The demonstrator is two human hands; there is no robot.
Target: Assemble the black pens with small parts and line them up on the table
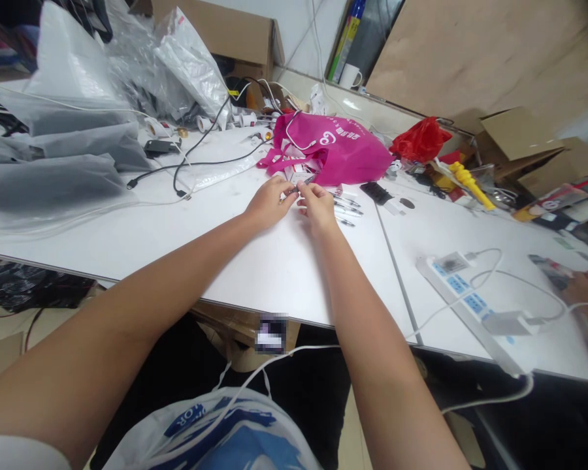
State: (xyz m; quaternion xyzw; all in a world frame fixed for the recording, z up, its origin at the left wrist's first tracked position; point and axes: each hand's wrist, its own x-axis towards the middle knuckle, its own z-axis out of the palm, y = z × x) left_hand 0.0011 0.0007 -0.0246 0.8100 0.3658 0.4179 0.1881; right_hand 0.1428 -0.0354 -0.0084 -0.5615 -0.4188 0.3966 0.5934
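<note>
White tabletop (255, 261) carries the work: the left hand (267, 203) and right hand (317, 205) pinch one small dark pen-like item (298, 187) between fingertips, just before a pink bag (343, 153); loose pens (345, 207) lie beside the bag.

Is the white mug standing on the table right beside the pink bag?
No, the white mug stands far back by the wall, well apart from the pink bag, which lies on the white table.

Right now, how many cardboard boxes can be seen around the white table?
3. One cardboard box stands at the back behind the clear plastic bags. Two open boxes sit at the far right, side by side. Others may be hidden behind the clutter.
</note>
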